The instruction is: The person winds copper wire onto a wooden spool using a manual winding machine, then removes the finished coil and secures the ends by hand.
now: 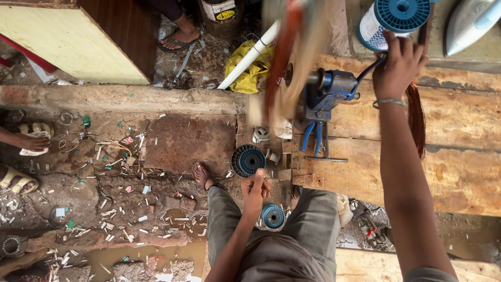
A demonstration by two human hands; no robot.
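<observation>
View from above a seated person's lap in a cluttered workshop. At the far left, a yellow board (73, 44) leans over a muddy, littered floor (120, 209) strewn with small white and green scraps; another person's hand (31, 141) reaches in from the left edge, and a sandalled foot (178, 37) stands far off near the top. Toward the middle, a blue spool (248, 160) lies flat on the floor beside the wearer's own sandalled foot (201, 175). The left hand (255, 189) is raised over the knees with thumb and fingers pinched narrowly together; what it pinches is too thin to make out. A second, smaller blue spool (273, 216) sits just below it, between the grey-trousered legs. Farther back lie a yellow cloth (250, 70) and a white pipe (253, 52). Right of centre, a blue hand-cranked winding machine (326, 94) is clamped to the near-left edge of the wooden tabletop (449, 167), its wheel (289, 62) blurred with spin. The right hand (399, 65), wearing a thin wrist bangle, is closed around the winder's crank handle (368, 70). Beyond it stands a large blue-ended spool (394, 21), and a clothes iron (469, 23) rests at the far right.
</observation>
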